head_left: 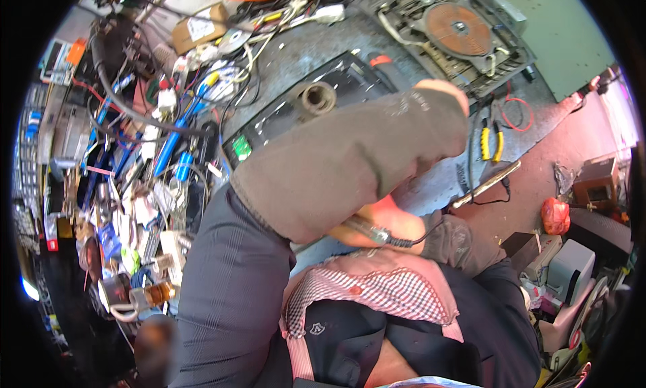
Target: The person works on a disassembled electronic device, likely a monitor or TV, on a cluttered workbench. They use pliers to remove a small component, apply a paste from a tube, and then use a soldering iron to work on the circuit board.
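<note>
My left arm, in a brown oversleeve, crosses the middle of the view toward the right. Only a small part of my left hand (444, 88) shows past the cuff, and its fingers are hidden. Beneath that arm, my right hand (397, 223) is closed around the clear handle of a corded tool that looks like a soldering iron (369, 230). Its tip is hidden behind the sleeve. Beyond the left forearm lies a black panel (276, 115) with a brownish ring-shaped piece (318, 98) on it. A red-and-black handle (382, 60) lies close to its far edge.
An opened induction cooker with a copper coil (457, 28) sits at the far right of the bench. Yellow-handled pliers (491, 140) and a red wire (518, 113) lie nearer. Tools, cables and a glass mug (121, 299) crowd the left. Boxes (570, 270) stand at right.
</note>
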Tool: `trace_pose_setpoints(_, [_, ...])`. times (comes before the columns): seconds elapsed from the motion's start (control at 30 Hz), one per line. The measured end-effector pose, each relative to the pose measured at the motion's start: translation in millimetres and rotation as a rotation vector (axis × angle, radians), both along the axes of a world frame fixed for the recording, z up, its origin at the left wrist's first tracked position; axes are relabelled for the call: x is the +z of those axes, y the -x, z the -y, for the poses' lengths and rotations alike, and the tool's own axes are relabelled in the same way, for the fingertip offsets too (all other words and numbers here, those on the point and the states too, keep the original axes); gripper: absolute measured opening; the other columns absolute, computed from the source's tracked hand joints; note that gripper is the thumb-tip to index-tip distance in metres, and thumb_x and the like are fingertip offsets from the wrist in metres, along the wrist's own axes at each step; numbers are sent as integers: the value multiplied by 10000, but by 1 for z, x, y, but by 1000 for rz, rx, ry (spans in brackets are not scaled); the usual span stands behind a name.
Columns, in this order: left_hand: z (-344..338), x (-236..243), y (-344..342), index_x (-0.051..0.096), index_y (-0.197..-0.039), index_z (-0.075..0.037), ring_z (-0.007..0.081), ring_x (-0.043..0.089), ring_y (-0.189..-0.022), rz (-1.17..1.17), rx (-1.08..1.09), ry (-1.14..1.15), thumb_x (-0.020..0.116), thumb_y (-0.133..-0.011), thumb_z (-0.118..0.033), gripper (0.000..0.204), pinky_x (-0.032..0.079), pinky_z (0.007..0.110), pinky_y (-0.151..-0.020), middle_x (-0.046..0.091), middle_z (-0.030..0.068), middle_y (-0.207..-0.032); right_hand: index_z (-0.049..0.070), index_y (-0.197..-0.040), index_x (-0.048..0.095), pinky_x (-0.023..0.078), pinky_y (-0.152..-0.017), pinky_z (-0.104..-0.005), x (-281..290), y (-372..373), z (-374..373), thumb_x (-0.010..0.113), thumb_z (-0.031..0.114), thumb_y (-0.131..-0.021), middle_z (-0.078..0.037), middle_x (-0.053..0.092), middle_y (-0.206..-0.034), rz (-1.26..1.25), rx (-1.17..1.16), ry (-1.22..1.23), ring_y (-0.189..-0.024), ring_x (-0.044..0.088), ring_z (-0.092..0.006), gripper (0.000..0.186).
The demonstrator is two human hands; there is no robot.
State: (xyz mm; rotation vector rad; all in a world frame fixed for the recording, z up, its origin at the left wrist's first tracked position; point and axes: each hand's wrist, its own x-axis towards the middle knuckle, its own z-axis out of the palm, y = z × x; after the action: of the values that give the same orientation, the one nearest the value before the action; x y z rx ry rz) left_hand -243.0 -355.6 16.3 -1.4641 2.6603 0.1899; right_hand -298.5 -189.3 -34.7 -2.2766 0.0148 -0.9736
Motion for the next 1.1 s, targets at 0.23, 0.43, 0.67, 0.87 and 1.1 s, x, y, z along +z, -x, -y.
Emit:
trace_pose_setpoints(0.23, [-114, 156, -33, 888, -1069, -149, 240, 807, -1006, 254, -289, -106, 767, -946, -123, 174, 643, 381, -875, 834, 78, -1047, 25, -1090, 742, 574, -716, -434, 5, -4, -3, 853, 24, -892, -142, 735, -893, 26, 81, -113, -808, 747, -350, 227])
trace_pose_setpoints(0.43, [-226, 228, -137, 792, -1244, -48, 210, 724, -969, -367, -16, 31, 744, -1025, -127, 238, 581, 350, -857, 786, 124, -1146, 15, -1062, 722, 562, -629, -423, 3, -4, -2, 889, 47, -884, -143, 721, -813, 36, 31, -309, -699, 734, -337, 246])
trace_pose_setpoints(0.67, [-326, 183, -249, 681, -1449, 69, 174, 626, -926, -1519, 423, 185, 716, -1118, -133, 390, 509, 313, -836, 730, 179, -1262, -6, -1047, 728, 539, -572, -382, 16, -12, -6, 919, 63, -876, -130, 720, -756, -69, -32, -355, -618, 715, -258, 265])
trace_pose_setpoints(0.87, [-364, 82, -241, 718, -1442, 29, 158, 665, -912, -2123, 490, 368, 682, -1180, -173, 334, 549, 339, -828, 755, 156, -1288, -6, -1025, 743, 552, -574, -388, 16, -9, -9, 934, 78, -858, -132, 733, -772, -97, -85, -322, -627, 731, -274, 268])
trace_pose_setpoints(1.1, [-338, 22, -212, 649, -1356, 8, 220, 808, -892, -1619, 925, 680, 549, -1249, -203, 257, 678, 348, -799, 794, 206, -1162, -55, -1083, 728, 428, -547, -305, 15, -8, -9, 899, 30, -877, -91, 708, -774, -109, -76, -337, -587, 596, -114, 281])
